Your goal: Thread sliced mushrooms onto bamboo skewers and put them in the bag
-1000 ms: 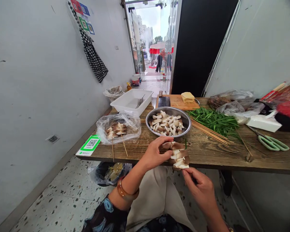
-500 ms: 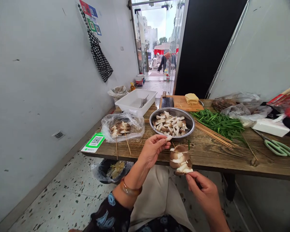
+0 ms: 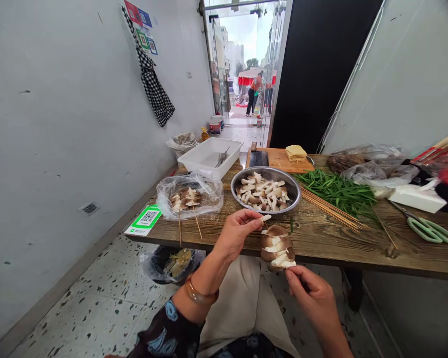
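Pinched in my left hand (image 3: 236,233) is a small white mushroom piece (image 3: 266,218), close to the tip of a skewer. Several brown and white mushroom pieces are threaded on that mushroom skewer (image 3: 278,247). My right hand (image 3: 313,296) is closed at its lower end; the stick there is hidden by my fingers. Just beyond both hands, a steel bowl (image 3: 234,195) holds many cut mushroom pieces (image 3: 264,190). To the left, a clear plastic bag (image 3: 212,201) bears finished-looking mushroom skewers (image 3: 188,198) with their sticks poking over the table.
Bare skewers (image 3: 332,209) lie beside green chives (image 3: 338,191). Behind are a white tub (image 3: 209,156) and a cutting board (image 3: 278,161) with a cleaver (image 3: 259,158) and tofu sheets (image 3: 296,152). Scissors (image 3: 431,228) lie right. A lined bin (image 3: 171,266) stands below the table edge.
The white mushroom piece in my left hand has turned and now points right, just above the skewer's tip. My right hand has shifted slightly left. Outside, a person has straightened up somewhat.
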{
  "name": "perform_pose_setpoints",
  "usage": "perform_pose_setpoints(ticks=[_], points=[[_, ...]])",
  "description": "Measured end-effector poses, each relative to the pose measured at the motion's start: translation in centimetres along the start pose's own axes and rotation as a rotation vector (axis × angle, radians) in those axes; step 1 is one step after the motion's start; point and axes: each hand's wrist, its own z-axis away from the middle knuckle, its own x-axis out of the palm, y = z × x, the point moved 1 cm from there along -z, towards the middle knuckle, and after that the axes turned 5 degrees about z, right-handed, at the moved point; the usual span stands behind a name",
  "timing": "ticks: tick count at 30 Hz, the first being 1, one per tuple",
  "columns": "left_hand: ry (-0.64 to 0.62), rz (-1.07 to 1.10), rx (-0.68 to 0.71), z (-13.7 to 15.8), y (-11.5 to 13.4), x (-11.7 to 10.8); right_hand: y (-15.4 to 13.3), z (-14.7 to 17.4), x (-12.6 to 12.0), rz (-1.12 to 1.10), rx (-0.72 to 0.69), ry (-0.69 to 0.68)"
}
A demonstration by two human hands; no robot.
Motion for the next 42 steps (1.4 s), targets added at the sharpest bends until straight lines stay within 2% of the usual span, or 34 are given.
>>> perform_pose_setpoints(ticks=[10,22,29,33,35,37,40,42], points=[[-0.01,-0.055,-0.005,0.1,0.2,0.0,0.0,0.0,-0.1,0.006,-0.003,-0.024],[-0.154,-0.097,-0.062,-0.1,0.5,-0.5,1.6,0.1,-0.3,-0.113,0.037,-0.147],[-0.227,-0.244,-0.017,0.2,1.1,-0.3,1.9,-0.2,-0.1,-0.143,0.061,-0.165],[-0.287,-0.359,0.011,0.3,1.3,0.1,1.7,-0.4,0.4,-0.218,0.125,-0.148],[-0.272,-0.307,-0.004,0.3,1.3,0.1,1.8,-0.3,0.7,-0.305,0.185,-0.155],[-0.227,-0.143,-0.038,0.1,1.0,0.0,2.0,-0.1,1.1,-0.404,0.245,-0.166],[-0.15,0.109,-0.136,0.0,0.3,-0.1,2.1,0.0,1.5,-0.533,0.306,-0.131],[-0.125,0.175,-0.21,0.1,-0.2,0.1,2.1,-0.1,1.7,-0.599,0.326,-0.105]])
